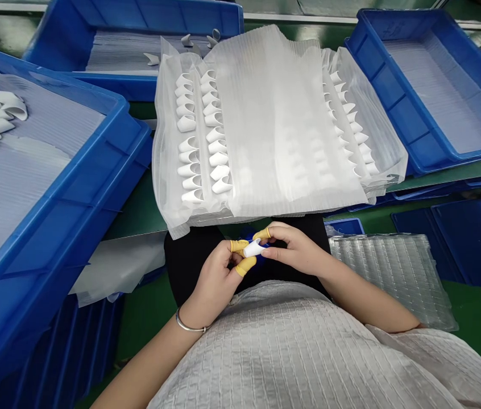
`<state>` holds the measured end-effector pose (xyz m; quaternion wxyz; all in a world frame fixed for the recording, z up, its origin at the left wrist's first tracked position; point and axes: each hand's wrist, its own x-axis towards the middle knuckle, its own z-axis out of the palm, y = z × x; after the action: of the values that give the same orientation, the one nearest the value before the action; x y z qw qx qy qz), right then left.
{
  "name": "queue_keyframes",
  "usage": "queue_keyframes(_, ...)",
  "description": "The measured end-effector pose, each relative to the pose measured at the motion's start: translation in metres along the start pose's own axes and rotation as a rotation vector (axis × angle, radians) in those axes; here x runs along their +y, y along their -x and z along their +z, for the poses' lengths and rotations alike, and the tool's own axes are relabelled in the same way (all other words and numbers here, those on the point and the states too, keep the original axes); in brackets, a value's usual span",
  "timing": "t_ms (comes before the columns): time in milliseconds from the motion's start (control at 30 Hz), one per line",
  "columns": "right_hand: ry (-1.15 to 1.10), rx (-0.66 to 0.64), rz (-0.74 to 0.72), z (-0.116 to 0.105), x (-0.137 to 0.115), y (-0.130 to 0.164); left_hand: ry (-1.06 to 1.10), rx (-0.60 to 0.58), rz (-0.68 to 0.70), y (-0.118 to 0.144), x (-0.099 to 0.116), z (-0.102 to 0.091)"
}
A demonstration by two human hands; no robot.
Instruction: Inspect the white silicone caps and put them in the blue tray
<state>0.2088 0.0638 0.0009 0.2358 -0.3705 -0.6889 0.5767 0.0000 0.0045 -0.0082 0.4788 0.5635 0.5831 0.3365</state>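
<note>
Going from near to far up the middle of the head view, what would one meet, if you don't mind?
Grey quilted garment → hands pinching a small white part → translucent sheet over rows of white parts → far blue bin.

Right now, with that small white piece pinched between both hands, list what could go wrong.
1. The small white piece is held only at the capped fingertips of the left hand and right hand, above the lap; it may slip and drop.
2. The foam sheet stack overhangs the table edge near the hands; a bump might spill the rows of white pieces.
</note>
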Motion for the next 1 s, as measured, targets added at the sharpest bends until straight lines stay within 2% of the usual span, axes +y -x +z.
queue_keyframes(100, 0.192, 0.040, -0.128, -0.001, -0.002, 0.003, 0.073, -0.009, -0.038, 0.000, 0.000, 0.000)
queue_keyframes(167, 0.245, 0.049, -0.162, -0.002, -0.001, 0.004, 0.075, -0.006, -0.028, 0.000, 0.000, 0.000)
queue_keyframes(233, 0.177, 0.044, -0.120, -0.002, 0.000, 0.003, 0.043, -0.002, 0.013, 0.000, -0.001, 0.000)
queue_keyframes(400, -0.095, -0.005, 0.113, 0.001, 0.006, -0.004, -0.066, 0.015, 0.177, -0.001, -0.005, 0.001)
queue_keyframes(467, -0.182, -0.026, 0.148, 0.002, 0.006, -0.005, -0.061, 0.009, 0.161, -0.001, -0.005, 0.001)
queue_keyframes(533, -0.198, -0.026, 0.112, 0.001, 0.003, -0.004, -0.032, -0.003, 0.107, -0.001, -0.003, 0.000)
queue_keyframes(767, 0.078, 0.036, -0.093, -0.004, -0.007, 0.002, 0.038, -0.006, 0.054, -0.003, 0.003, 0.000)
queue_keyframes(1000, 0.046, 0.011, -0.017, -0.003, -0.007, 0.001, 0.053, -0.004, 0.012, 0.000, 0.001, 0.000)
